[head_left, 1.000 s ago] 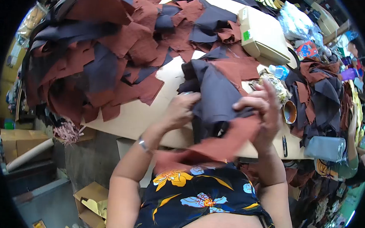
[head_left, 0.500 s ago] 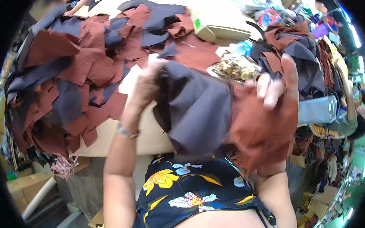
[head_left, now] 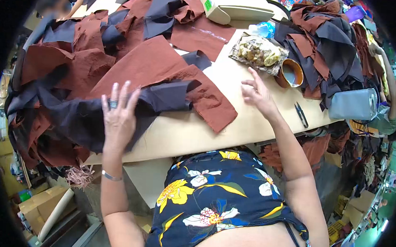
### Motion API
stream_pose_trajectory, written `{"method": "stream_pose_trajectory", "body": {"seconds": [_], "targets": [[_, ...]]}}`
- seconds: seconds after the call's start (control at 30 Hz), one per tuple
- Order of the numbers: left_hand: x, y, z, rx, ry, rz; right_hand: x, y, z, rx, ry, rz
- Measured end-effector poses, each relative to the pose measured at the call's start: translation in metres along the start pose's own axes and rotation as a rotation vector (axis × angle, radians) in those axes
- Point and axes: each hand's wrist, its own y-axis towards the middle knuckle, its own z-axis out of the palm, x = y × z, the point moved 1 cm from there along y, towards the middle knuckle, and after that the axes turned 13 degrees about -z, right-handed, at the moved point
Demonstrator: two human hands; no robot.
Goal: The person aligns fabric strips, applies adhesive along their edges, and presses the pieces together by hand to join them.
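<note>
My left hand (head_left: 120, 122) is open, fingers spread, at the near edge of a dark grey fabric piece (head_left: 90, 116). It wears a ring and a bracelet, and whether it touches the cloth I cannot tell. A large reddish-brown fabric piece (head_left: 141, 63) lies beyond it, and a narrower reddish-brown fabric strip (head_left: 213, 107) reaches to the right. My right hand (head_left: 257, 94) is raised above the bare tabletop with nothing in it, index finger stretched out and the other fingers loosely bent. Black thread snips (head_left: 301, 115) lie to its right.
A brown cup (head_left: 290, 73) stands beside a crumpled yellowish bundle (head_left: 259, 53) on the cream table (head_left: 171, 133). Behind are a cardboard box (head_left: 238, 9) and a heap of fabric scraps (head_left: 327, 49). A grey case (head_left: 354, 104) sits at the right edge. Another person's arm (head_left: 78, 2) shows at far left.
The dark grey and reddish-brown cloth that both hands held up is now down on the left pile. Both hands have let go, and the right hand has moved left and opened.
</note>
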Motion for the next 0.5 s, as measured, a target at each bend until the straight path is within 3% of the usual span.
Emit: {"method": "stream_pose_trajectory", "body": {"seconds": [0.07, 0.13, 0.2, 0.33, 0.4, 0.5], "targets": [[-0.030, -0.001, 0.003, -0.054, -0.218, 0.115, -0.002, -0.016, 0.006, 0.100, -0.356, -0.110], [-0.066, -0.002, 0.013, -0.051, -0.351, 0.240, 0.003, -0.035, 0.033, 0.068, -0.567, -0.341], [-0.093, 0.001, 0.032, -0.064, -0.382, 0.321, 0.022, -0.045, 0.059, 0.011, -1.027, -0.597], [-0.110, 0.028, 0.074, -0.136, -0.415, 0.333, 0.020, -0.054, 0.092, 0.056, -1.029, -0.868], [-0.107, 0.038, 0.081, -0.186, -0.436, 0.316, 0.007, -0.048, 0.097, 0.131, -1.062, -0.927], [-0.099, 0.039, 0.075, -0.212, -0.399, 0.378, 0.016, -0.038, 0.077, 0.087, -0.874, -0.927]]}}
